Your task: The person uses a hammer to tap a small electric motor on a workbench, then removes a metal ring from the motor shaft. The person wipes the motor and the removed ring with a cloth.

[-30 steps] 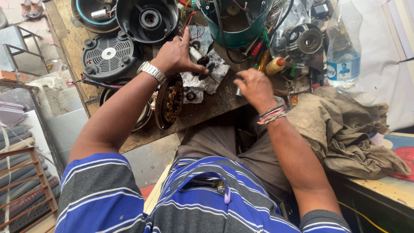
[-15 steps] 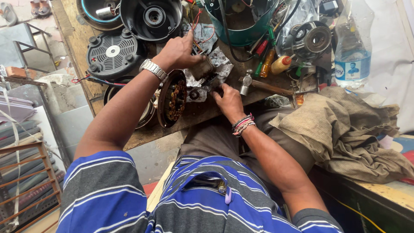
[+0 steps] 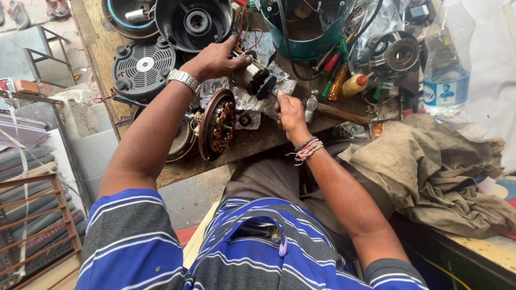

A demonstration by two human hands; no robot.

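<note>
Rotor (image 3: 257,79) hemmed by stator (image 3: 217,126), hammer (image 3: 336,111), bottle (image 3: 447,59).

Head camera looks steeply down, close over the workbench (image 3: 252,142).

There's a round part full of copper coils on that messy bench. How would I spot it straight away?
Start at the wooden workbench and find the person's left hand, the one with the metal wristwatch. Just below that wrist, at the bench's near edge, the motor stator stands on its rim. Unlike the black slotted cover and the black housings behind it, it has a rusty brown ring around shiny copper windings.
</note>
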